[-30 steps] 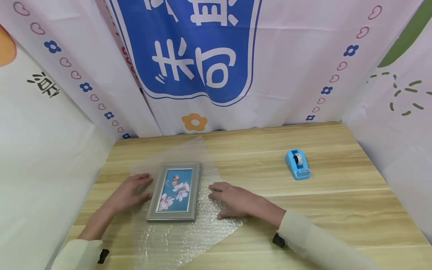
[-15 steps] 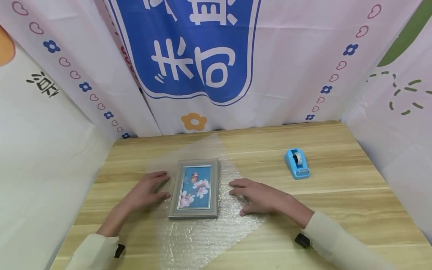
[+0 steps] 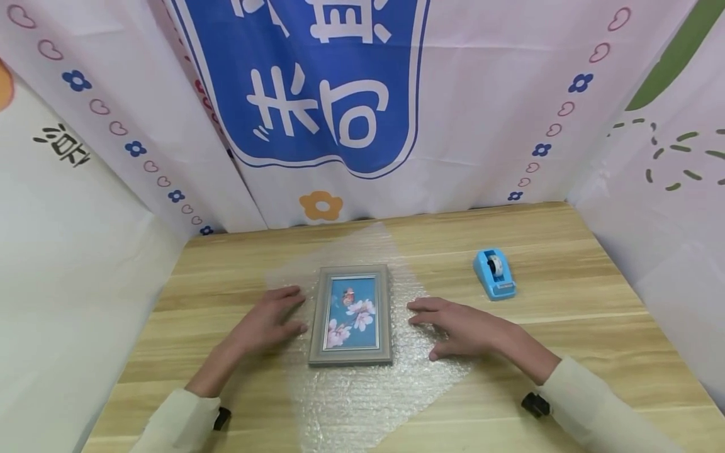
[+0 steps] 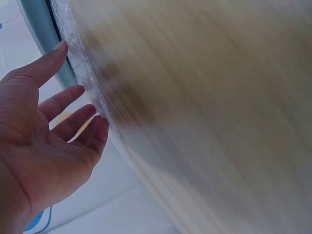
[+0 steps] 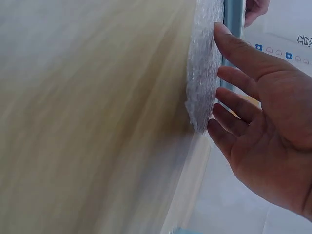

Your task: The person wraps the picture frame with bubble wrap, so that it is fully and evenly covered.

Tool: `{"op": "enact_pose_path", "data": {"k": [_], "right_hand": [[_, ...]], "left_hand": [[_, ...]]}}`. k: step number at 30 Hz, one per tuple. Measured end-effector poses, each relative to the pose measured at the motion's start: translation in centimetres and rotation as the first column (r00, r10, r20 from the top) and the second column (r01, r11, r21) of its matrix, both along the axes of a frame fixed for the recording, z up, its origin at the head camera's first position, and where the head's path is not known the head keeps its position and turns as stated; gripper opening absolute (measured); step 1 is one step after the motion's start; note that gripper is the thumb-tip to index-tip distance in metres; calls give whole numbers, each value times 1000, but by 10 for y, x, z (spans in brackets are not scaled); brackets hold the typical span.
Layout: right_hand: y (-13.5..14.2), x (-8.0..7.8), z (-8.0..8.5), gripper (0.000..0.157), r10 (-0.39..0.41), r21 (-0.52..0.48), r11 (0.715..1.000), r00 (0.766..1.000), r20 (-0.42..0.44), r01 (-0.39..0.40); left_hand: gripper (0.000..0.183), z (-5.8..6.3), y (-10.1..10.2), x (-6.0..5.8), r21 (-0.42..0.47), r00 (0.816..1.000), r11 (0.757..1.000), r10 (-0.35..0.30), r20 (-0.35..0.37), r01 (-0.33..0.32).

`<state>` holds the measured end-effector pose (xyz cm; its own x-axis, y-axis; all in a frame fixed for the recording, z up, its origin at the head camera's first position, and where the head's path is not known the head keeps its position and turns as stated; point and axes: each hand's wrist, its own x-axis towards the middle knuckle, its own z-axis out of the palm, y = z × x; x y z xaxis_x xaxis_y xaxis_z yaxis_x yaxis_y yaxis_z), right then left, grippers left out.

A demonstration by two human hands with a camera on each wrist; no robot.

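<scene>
A framed picture of pink blossoms and a small bird on blue lies face up on a sheet of bubble wrap, which is set cornerwise on the table. Left of the frame, my left hand rests its fingertips on the wrap, fingers loosely bent and apart from the frame. On the other side my right hand touches the wrap with spread, slightly bent fingers. Both wrist views show the left hand and the right hand with fingertips at the wrap and nothing gripped.
A blue tape dispenser with a roll of clear tape stands at the right rear of the wooden table. Printed cloth hangs along the table's back edge, and more cloth closes the left and right sides.
The bubble wrap, with the framed picture on it, has slid rightward along the table, and both hands have moved right with it. The tape dispenser has stayed put.
</scene>
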<state>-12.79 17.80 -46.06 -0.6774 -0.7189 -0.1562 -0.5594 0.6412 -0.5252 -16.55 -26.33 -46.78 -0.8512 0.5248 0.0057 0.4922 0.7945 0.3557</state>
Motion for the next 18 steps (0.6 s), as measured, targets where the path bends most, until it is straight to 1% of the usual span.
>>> {"op": "enact_pose_path", "data": {"k": [9,14,18], "right_hand": [[6,0,2,67,-6,3,1000,1000,15,6],[8,-1,2,66,7,-15,1000,1000,-2,-7],[9,-1,2,66,1,-16,1000,1000,9,-1]], "left_hand": [[65,5,13,4,-26,997,998,55,62,-54],[65,5,14,4,-15,996,998,59,63,-58],[65,3,14,4,-17,997,999,51,54,-50]]}}
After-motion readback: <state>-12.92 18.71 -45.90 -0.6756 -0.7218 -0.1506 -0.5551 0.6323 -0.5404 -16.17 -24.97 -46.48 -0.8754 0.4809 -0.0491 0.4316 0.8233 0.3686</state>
